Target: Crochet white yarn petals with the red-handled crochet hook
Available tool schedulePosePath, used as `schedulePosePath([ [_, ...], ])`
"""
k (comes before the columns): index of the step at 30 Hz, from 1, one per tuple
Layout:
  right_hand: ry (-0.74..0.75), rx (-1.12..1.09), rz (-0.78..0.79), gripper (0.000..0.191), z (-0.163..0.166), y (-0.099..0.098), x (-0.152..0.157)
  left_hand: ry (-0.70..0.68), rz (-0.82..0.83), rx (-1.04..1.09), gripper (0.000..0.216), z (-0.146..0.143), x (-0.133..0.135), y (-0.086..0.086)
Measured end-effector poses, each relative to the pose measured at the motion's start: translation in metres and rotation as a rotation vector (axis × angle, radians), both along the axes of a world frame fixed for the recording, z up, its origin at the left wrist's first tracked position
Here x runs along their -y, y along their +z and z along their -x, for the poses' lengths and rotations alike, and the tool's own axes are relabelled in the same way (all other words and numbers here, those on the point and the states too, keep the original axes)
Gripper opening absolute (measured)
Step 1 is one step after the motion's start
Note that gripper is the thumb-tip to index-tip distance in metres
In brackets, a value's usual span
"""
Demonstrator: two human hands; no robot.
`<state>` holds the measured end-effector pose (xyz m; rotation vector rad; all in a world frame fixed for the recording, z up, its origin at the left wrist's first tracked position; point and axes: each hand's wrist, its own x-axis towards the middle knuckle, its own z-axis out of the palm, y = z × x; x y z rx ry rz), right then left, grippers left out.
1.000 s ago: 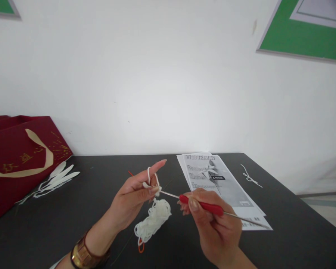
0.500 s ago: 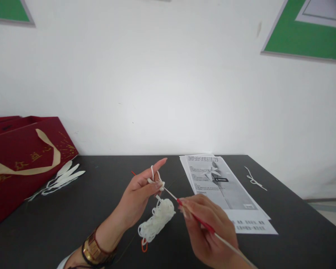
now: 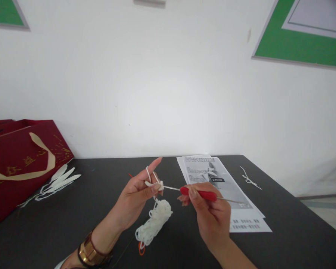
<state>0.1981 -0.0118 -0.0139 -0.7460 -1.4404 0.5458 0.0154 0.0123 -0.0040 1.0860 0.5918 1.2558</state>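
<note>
My left hand (image 3: 141, 186) pinches a small piece of white crochet work (image 3: 160, 185) between thumb and fingers. A strand of white yarn loops over its raised index finger. In my right hand (image 3: 210, 213) is a crochet hook (image 3: 200, 194) with a red grip, held almost level; its thin metal shaft reaches left to the crochet work, where the tip is hidden. Just below the hands, a loose hank of white yarn (image 3: 155, 223) lies on the dark table, with an orange stitch marker (image 3: 141, 249) at its lower end.
Printed sheets (image 3: 250, 223) lie to the right, partly under my right hand. Beyond them is a short tied white string (image 3: 250, 179). On the left stands a dark red gift bag (image 3: 22, 164) with several white crocheted petals (image 3: 63, 179) beside it. A white wall (image 3: 145, 93) rises behind the table.
My right hand has turned the crochet hook from a slant to nearly level, and its red grip now shows more fully. My left hand keeps its pinch. The whole view has shifted slightly.
</note>
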Motion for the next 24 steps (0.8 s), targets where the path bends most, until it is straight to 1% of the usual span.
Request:
schedulePosePath([
  [2,0.027,-0.026,0.016,0.016,0.0008,-0.0006,-0.0005,0.000,-0.003,0.001,0.056,0.0008,-0.0001,-0.0001],
  [6,0.095,0.013,-0.089,0.021,-0.0004,-0.0013,0.0005,0.007,0.012,0.000,0.053,0.0023,-0.0016,0.0000],
  [12,0.132,0.024,-0.131,0.027,-0.0036,-0.0057,-0.0005,0.015,-0.011,-0.060,0.056,0.0035,-0.0036,-0.0021],
  [14,0.133,0.082,-0.161,0.031,-0.0045,-0.0063,-0.0007,0.031,-0.015,-0.113,0.057,0.0041,-0.0036,-0.0037],
  [18,0.101,0.216,-0.268,0.038,-0.0048,-0.0034,-0.0008,0.132,-0.038,-0.210,0.055,0.0038,-0.0033,-0.0068],
  [22,0.084,0.305,-0.367,0.040,-0.0037,-0.0016,-0.0028,0.179,-0.021,-0.199,0.057,0.0012,-0.0036,-0.0092],
  [24,0.070,0.382,-0.443,0.041,-0.0042,-0.0034,-0.0040,0.200,-0.006,-0.182,0.058,-0.0002,-0.0035,-0.0098],
])
